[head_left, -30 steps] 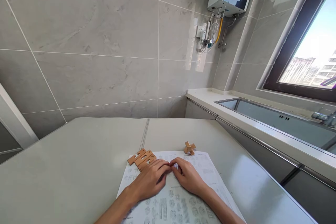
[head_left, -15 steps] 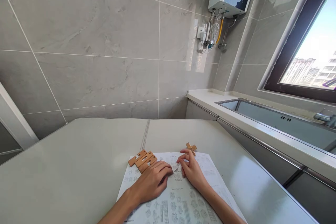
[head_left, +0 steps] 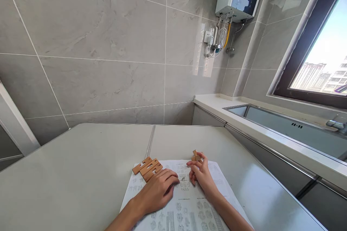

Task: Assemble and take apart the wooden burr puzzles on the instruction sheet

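Observation:
My left hand (head_left: 158, 191) lies on a printed paper sheet (head_left: 187, 205), its fingers loosely bent and nothing seen in them. Just beyond its knuckles are several flat notched wooden puzzle pieces (head_left: 149, 166), side by side on the sheet's far left corner. My right hand (head_left: 204, 177) is over the right part of the sheet with fingers apart. Its raised fingers reach a small crossed wooden piece (head_left: 195, 157) at the sheet's far edge and partly cover it; whether they touch it is hard to see.
The sheet lies on a white table (head_left: 81, 173) with a seam across it. To the right runs a counter with a sink (head_left: 271, 122) and a faucet (head_left: 336, 124). A tiled wall stands behind, with a water heater (head_left: 238, 0) and its pipes; a window is at right.
My right hand has moved slightly right and its fingers have lifted over the crossed wooden piece, covering more of it. My left hand stays put. The view has tipped a little.

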A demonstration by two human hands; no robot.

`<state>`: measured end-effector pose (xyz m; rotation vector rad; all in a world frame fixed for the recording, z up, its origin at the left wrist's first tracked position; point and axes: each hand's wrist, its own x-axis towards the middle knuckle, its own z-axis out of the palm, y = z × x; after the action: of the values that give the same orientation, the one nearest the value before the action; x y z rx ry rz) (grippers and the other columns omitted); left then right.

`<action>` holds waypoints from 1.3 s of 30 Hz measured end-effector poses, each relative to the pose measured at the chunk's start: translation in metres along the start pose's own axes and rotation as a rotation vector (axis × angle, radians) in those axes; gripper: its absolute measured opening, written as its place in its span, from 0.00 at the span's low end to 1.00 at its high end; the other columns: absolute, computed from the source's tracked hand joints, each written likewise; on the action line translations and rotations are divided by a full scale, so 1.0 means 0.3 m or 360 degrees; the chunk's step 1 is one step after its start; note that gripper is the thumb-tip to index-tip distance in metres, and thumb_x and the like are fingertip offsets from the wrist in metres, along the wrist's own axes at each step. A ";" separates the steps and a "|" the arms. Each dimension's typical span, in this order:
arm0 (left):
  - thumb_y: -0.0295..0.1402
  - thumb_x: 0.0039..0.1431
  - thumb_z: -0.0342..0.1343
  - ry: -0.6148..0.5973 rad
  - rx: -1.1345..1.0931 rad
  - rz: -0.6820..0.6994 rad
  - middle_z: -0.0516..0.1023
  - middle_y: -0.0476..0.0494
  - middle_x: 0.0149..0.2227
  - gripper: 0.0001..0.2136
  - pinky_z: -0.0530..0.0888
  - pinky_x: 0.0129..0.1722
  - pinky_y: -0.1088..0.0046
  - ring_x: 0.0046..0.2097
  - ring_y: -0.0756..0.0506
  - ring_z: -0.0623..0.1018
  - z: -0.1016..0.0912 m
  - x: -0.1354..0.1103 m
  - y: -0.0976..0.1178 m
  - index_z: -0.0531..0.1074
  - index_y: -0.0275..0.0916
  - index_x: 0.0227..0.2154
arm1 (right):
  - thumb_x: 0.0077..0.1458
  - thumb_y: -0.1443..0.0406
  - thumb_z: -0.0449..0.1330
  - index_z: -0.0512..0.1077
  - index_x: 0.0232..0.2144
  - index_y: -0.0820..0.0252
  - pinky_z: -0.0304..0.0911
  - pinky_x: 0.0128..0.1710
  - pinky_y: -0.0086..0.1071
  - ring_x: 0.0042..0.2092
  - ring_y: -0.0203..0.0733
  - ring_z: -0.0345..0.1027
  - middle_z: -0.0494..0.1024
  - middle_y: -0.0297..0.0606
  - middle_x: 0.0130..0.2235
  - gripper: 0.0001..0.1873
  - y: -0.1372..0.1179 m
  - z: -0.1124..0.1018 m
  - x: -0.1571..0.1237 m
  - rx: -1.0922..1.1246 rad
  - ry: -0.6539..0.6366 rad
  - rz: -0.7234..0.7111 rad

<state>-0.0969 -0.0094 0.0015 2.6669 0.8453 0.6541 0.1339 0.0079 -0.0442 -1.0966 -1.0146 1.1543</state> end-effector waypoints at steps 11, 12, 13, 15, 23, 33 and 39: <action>0.23 0.67 0.51 -0.0004 0.0007 -0.0025 0.81 0.40 0.54 0.16 0.78 0.57 0.55 0.56 0.37 0.80 -0.001 -0.003 0.002 0.78 0.44 0.51 | 0.53 0.52 0.67 0.62 0.54 0.50 0.59 0.20 0.29 0.23 0.33 0.64 0.75 0.31 0.39 0.30 0.005 0.002 0.004 -0.0022 0.0005 -0.0015; 0.23 0.67 0.51 0.0009 0.0003 -0.0028 0.82 0.40 0.53 0.16 0.78 0.57 0.56 0.56 0.37 0.80 0.000 -0.003 0.002 0.78 0.44 0.51 | 0.53 0.51 0.67 0.64 0.52 0.51 0.57 0.20 0.29 0.21 0.33 0.62 0.74 0.29 0.35 0.28 0.004 0.004 0.002 -0.0041 -0.0014 -0.0017; 0.23 0.67 0.51 0.0028 -0.0007 -0.0037 0.82 0.40 0.52 0.16 0.78 0.56 0.56 0.55 0.38 0.80 0.001 -0.001 0.003 0.78 0.44 0.50 | 0.54 0.51 0.67 0.66 0.51 0.52 0.55 0.20 0.29 0.20 0.33 0.60 0.73 0.27 0.31 0.26 0.001 0.005 0.000 -0.0060 -0.0038 -0.0015; 0.23 0.67 0.51 0.0075 -0.0047 -0.0084 0.82 0.40 0.50 0.15 0.78 0.55 0.56 0.53 0.38 0.80 0.002 0.002 0.007 0.78 0.44 0.48 | 0.55 0.50 0.67 0.69 0.46 0.53 0.52 0.20 0.28 0.19 0.33 0.55 0.68 0.23 0.23 0.23 -0.010 0.010 -0.007 -0.0088 -0.0103 -0.0007; 0.44 0.67 0.62 0.0296 -0.0458 -0.0675 0.80 0.37 0.54 0.20 0.79 0.54 0.56 0.54 0.36 0.80 0.005 0.003 0.007 0.70 0.44 0.57 | 0.60 0.38 0.63 0.72 0.38 0.56 0.53 0.20 0.27 0.23 0.32 0.59 0.70 0.31 0.30 0.28 -0.063 0.033 -0.049 0.0048 -0.0481 0.0053; 0.44 0.55 0.73 0.0228 -0.1082 -0.0637 0.77 0.38 0.63 0.32 0.70 0.68 0.53 0.65 0.34 0.75 -0.007 0.014 -0.001 0.73 0.47 0.62 | 0.63 0.42 0.65 0.67 0.44 0.52 0.50 0.23 0.25 0.22 0.30 0.58 0.69 0.26 0.28 0.24 -0.079 0.030 -0.097 0.0287 -0.1030 0.0239; 0.42 0.48 0.76 0.0330 -0.1085 -0.0686 0.80 0.41 0.57 0.35 0.72 0.64 0.55 0.60 0.35 0.78 -0.023 0.017 0.018 0.74 0.47 0.60 | 0.65 0.42 0.64 0.63 0.48 0.50 0.51 0.22 0.26 0.21 0.31 0.58 0.74 0.25 0.26 0.25 -0.083 0.018 -0.082 0.0160 -0.1171 0.0144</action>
<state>-0.0940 -0.0098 0.0114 1.7677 0.9862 0.9109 0.1298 -0.0175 -0.0198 -0.6359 -1.4506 1.7207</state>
